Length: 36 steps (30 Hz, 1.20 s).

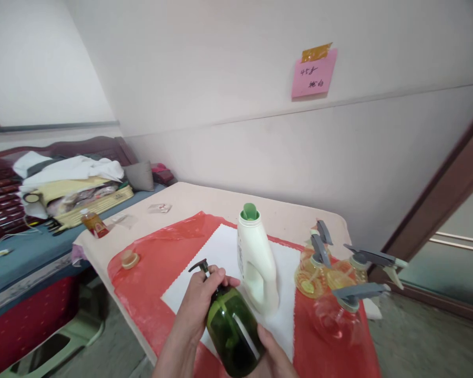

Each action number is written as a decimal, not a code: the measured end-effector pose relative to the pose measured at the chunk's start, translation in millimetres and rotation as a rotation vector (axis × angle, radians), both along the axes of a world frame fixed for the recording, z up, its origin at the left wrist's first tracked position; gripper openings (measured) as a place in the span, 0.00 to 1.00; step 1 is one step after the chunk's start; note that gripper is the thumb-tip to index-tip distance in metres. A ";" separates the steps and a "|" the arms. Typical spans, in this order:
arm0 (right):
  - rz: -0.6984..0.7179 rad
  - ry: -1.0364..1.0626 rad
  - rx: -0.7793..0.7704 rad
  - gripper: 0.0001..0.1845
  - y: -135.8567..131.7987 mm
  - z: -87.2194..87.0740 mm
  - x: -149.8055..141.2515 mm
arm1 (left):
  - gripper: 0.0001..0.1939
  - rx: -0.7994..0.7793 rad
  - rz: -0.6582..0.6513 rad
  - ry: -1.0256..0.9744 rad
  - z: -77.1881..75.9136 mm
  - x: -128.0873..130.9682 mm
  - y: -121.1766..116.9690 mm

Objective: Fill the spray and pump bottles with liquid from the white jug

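A dark green pump bottle (234, 331) is tilted between my hands, its black pump head (199, 265) pointing up and to the left. My left hand (205, 296) wraps its fingers round the neck, just below the pump. Against the lower right side of the bottle, my right hand (274, 350) supports it, with its fingers partly hidden behind and under the bottle. Just beyond stands a pale green detergent jug (256, 262) with a handle. Its cap is off and a green pouring spout (249, 211) shows at the mouth.
Several clear spray bottles (339, 317) with grey triggers stand at the right on red plastic sheeting (150, 273). A white cloth (220, 247) lies under the jug. Leftward are a round cap (130, 259) and an amber bottle (94, 223). A pink note (314, 76) hangs on the wall.
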State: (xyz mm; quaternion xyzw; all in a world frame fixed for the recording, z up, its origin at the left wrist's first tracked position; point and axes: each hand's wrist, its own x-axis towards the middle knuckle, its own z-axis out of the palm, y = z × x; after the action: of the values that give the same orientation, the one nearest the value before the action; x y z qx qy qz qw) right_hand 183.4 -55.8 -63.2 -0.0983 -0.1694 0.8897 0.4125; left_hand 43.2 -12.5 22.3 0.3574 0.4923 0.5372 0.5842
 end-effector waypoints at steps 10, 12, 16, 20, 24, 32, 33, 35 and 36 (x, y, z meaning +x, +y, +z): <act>-0.443 -0.714 0.334 0.48 -1.2 -34.2 -3.6 | 0.16 0.071 0.387 -0.251 -10.7 -31.0 16.0; -0.419 -0.722 0.342 0.49 0.0 -40.6 -3.9 | 0.14 0.109 0.492 -0.335 -6.9 -46.1 16.9; -0.393 -0.787 0.338 0.51 6.9 -52.1 -3.8 | 0.14 0.192 0.733 -0.415 1.6 -82.9 13.3; -0.398 -0.904 0.356 0.47 7.9 -65.4 -9.4 | 0.13 0.211 0.891 -0.448 3.7 -101.3 9.9; -0.587 -1.197 0.583 0.39 11.5 -69.9 -31.2 | 0.12 0.160 0.888 -0.531 2.4 -100.0 11.4; -0.763 -1.454 0.805 0.38 51.9 -67.5 -97.7 | 0.11 0.165 0.929 -0.612 4.1 -117.2 5.1; -0.774 -1.479 0.820 0.38 53.1 -70.2 -98.8 | 0.11 0.165 0.930 -0.620 4.1 -120.3 3.8; -0.788 -1.540 0.840 0.37 50.7 -77.0 -94.5 | 0.12 0.164 0.928 -0.637 3.9 -125.5 1.8; -0.789 -1.575 0.842 0.37 47.3 -80.6 -90.1 | 0.12 0.165 0.930 -0.643 3.8 -127.3 1.3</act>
State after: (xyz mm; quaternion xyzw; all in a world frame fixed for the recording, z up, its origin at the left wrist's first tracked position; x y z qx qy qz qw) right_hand 93.3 -8.4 -143.8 -0.5588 -0.6556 0.2341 0.4507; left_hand -84.2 -11.2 26.0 -0.0341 0.3516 0.8563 0.3768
